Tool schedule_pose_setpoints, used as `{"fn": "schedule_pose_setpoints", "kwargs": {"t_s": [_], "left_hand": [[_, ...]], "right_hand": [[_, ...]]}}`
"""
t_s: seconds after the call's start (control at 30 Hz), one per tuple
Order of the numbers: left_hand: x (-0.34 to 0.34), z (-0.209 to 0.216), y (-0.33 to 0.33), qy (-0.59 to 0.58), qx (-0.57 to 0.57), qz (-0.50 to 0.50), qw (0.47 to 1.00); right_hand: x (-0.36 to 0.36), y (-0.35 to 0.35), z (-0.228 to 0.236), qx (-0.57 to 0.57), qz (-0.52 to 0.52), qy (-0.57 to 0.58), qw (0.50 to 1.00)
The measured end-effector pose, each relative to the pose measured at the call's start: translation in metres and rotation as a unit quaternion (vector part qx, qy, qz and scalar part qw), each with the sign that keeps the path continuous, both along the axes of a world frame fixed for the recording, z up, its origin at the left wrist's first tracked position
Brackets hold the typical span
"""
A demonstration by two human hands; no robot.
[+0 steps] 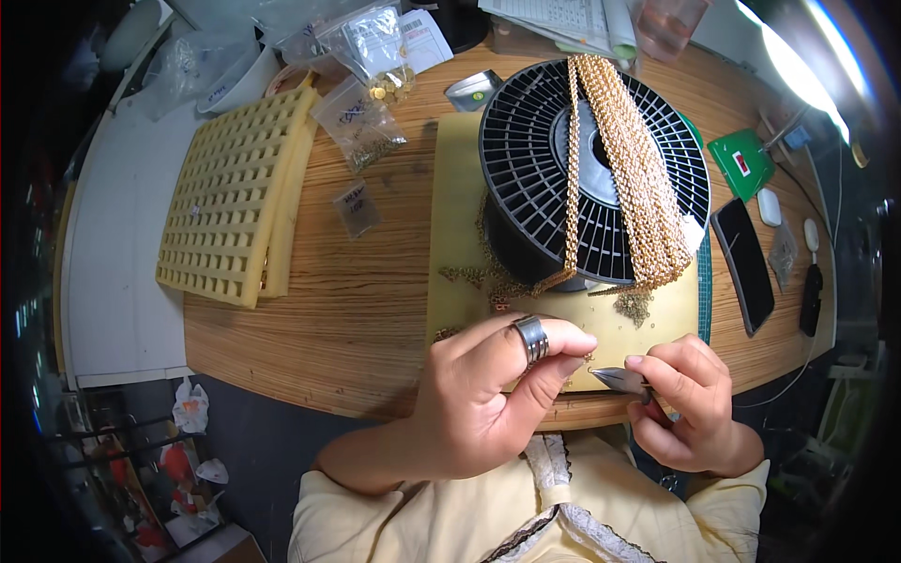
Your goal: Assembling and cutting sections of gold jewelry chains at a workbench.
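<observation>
Above the front edge of the pale yellow mat (455, 188), my left hand (483, 399) is closed, thumb and forefinger pinching a small gold chain piece (589, 357), mostly hidden. A wide dark metal ring (532, 340) sits on one of its fingers. My right hand (690, 399) is closed round fine-tipped pliers (619, 379). Their tips point left, just short of my left fingertips, with a tiny gold ring (591, 370) at the end. Beyond my hands stands a large black spool (526, 225), draped with gold chain (638, 178). A small heap of loose metal rings (634, 307) lies before it.
A yellow gridded foam tray (225, 197) rests on the left, near small plastic bags (361, 122) of metal parts. On the right are a phone (743, 267), a green scoop-like tray (741, 161) and a black-handled tool (811, 296). Papers (572, 23) lie behind.
</observation>
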State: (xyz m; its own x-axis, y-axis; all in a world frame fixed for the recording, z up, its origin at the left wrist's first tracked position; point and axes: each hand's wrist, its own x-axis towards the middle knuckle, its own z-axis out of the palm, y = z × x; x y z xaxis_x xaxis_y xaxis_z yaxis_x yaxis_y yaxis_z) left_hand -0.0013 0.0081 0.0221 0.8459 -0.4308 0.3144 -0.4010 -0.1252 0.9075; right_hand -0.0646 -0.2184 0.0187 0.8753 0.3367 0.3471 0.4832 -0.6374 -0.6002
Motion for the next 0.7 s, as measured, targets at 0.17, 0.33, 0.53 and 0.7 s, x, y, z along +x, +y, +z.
{"fn": "schedule_pose_setpoints", "kwargs": {"t_s": [0.17,0.33,0.53,0.7], "left_hand": [[-0.0043,-0.0018,-0.0008,0.096,-0.059,-0.007,0.994],[-0.0043,-0.0017,-0.0009,0.087,-0.057,-0.013,0.994],[-0.0030,-0.0001,0.0015,0.063,-0.037,-0.036,0.997],[-0.0033,-0.0065,-0.0040,0.061,-0.106,-0.036,0.992]], "right_hand": [[0.0006,0.0000,0.0027,-0.003,0.005,0.006,1.000],[0.0008,-0.0001,0.0035,0.008,0.010,0.016,1.000],[0.0005,-0.0003,0.0020,0.021,0.015,0.029,0.999],[-0.0011,-0.0005,0.0004,0.046,-0.005,0.024,0.999]]}}
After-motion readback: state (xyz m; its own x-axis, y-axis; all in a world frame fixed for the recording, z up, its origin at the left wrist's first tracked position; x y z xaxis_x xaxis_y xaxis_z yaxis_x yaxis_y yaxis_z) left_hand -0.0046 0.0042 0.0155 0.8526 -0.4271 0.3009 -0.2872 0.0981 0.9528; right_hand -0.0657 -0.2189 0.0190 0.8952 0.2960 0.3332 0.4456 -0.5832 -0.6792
